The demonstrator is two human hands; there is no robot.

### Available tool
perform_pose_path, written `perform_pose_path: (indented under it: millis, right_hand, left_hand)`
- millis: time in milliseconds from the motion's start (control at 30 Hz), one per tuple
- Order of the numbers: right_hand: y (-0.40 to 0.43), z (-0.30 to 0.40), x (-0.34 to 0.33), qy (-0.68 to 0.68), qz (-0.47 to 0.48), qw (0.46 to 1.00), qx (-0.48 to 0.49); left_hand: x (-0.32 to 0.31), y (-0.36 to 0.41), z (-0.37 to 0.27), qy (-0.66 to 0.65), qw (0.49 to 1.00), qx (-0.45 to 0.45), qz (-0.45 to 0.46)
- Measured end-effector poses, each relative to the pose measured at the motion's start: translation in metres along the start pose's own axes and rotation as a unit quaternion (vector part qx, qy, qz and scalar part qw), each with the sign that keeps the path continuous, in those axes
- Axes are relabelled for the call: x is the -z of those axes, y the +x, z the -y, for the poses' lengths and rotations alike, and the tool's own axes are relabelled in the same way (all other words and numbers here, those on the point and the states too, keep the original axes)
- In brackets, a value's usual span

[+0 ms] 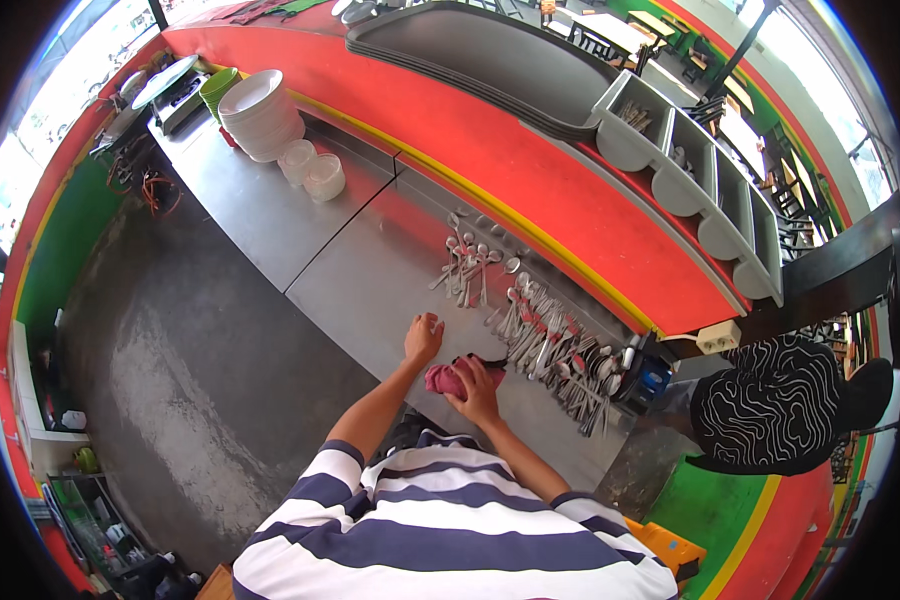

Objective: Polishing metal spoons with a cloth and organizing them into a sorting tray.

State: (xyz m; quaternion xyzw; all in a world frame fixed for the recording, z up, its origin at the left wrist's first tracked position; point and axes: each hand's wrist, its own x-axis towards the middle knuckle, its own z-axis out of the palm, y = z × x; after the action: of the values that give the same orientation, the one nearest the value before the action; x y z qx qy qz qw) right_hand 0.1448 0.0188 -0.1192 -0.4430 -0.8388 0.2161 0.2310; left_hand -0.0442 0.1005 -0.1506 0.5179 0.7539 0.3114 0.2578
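Note:
My right hand [476,390] grips a bunched pink cloth [444,379] on the stainless steel counter [360,277]. Something dark shows at the cloth's far edge, too small to identify. To the left, my left hand [424,337] hovers over the counter with loosely bent fingers and nothing visible in it. A large spread of metal forks and spoons [544,330] lies just beyond and right of my right hand. Farther off, a smaller group of spoons [465,266] lies apart, with a single spoon [511,265] between the two groups.
Stacked white plates [253,112], green bowls [217,86] and clear containers [324,178] stand at the counter's far left. Dark trays [487,60] and a grey cutlery holder [694,180] sit on the red ledge [450,112]. A patterned black cap [772,405] is at right.

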Motion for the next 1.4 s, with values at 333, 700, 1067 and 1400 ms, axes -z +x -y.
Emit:
perform_pose_path:
  millis: [333,700,1067,1400]
  right_hand:
    - [-0.011,-0.011,-0.005,0.018,-0.036,0.999,0.028]
    - [-0.01,-0.017,-0.004,0.035,-0.032,0.998,0.035]
    - [-0.019,-0.028,-0.008,0.134,-0.096,0.986,0.022]
    - [-0.049,0.003,0.047,0.719,-0.106,0.626,-0.283]
  left_hand:
    - [-0.036,0.059,-0.024,0.093,0.99,0.054,-0.091]
    - [-0.019,0.062,-0.009,0.04,0.997,0.055,-0.039]
    - [0.011,-0.069,-0.043,-0.454,0.868,0.185,0.076]
    - [0.005,-0.221,-0.073,-0.328,0.942,0.055,0.04]
